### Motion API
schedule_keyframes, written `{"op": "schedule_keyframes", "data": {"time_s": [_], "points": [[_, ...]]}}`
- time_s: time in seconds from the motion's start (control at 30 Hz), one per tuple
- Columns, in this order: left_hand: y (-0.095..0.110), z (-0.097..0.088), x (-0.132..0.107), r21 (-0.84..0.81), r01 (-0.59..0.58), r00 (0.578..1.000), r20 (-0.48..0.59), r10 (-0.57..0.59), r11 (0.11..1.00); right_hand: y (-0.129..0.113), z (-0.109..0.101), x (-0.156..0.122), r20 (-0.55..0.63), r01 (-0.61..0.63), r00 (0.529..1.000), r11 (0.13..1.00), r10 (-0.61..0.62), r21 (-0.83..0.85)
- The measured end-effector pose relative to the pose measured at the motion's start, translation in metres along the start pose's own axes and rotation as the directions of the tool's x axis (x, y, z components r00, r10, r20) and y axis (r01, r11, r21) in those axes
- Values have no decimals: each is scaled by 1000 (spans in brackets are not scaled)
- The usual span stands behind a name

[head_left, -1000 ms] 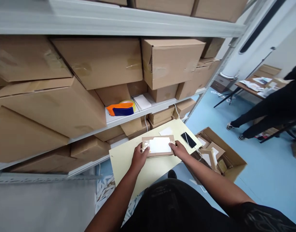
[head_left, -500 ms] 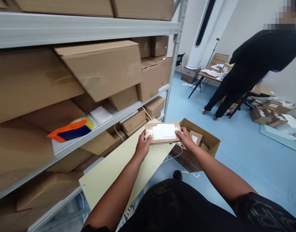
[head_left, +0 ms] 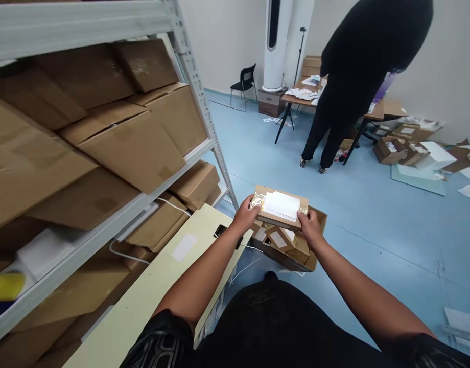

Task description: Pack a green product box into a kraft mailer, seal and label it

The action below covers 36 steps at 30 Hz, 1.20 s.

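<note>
Between my two hands I hold a small flat cardboard box (head_left: 281, 222) with a white label (head_left: 283, 204) and shiny yellowish tape on top. My left hand (head_left: 247, 215) grips its left end, thumb on top. On the right end, my right hand (head_left: 310, 228) is closed the same way. Below the held box stands a large open carton (head_left: 322, 225) on the floor, with several small labelled boxes (head_left: 281, 239) inside. A pale yellow tabletop (head_left: 158, 291) lies to the left, bearing a dark phone-like device (head_left: 221, 231) with a white cable, partly behind my left forearm.
Metal shelving (head_left: 198, 153) packed with cardboard boxes (head_left: 133, 145) fills the left side. Across the blue floor (head_left: 357, 240), a person in black (head_left: 357, 76) stands at a brown table (head_left: 292, 99) with papers. More cartons (head_left: 390, 149) sit at the right wall. A black chair (head_left: 246, 82) stands farther back.
My view has swung to the right, away from the shelves. Both hands still hold the small box, which now hangs over the open carton instead of partly over the tabletop.
</note>
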State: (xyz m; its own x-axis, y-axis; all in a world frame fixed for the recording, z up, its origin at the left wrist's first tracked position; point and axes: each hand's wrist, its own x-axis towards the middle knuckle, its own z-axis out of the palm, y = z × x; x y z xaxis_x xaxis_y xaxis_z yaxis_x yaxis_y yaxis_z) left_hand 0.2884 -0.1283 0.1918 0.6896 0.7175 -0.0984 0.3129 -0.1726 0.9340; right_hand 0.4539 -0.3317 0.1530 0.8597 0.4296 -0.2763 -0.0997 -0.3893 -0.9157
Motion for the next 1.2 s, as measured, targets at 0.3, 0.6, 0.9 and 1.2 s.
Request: {"op": "schedule_keyframes", "data": {"time_s": [0.3, 0.6, 0.9, 1.2], "points": [[-25, -11, 23, 20, -25, 998, -54, 26, 999, 53, -10, 44, -82, 53, 992, 916, -93, -398], [-150, -131, -158, -68, 323, 927, -179, -330, 944, 47, 166, -26, 623, 531, 781, 554, -28, -641], [-236, -174, -310, 6, 628, 752, -258, -606, 778, 67, 295, -35, 695, 675, 713, 176, 93, -717], [-262, -168, -340, 87, 650, 748, -243, -617, 755, 86, 320, -34, 710, 703, 702, 98, 66, -704]]}}
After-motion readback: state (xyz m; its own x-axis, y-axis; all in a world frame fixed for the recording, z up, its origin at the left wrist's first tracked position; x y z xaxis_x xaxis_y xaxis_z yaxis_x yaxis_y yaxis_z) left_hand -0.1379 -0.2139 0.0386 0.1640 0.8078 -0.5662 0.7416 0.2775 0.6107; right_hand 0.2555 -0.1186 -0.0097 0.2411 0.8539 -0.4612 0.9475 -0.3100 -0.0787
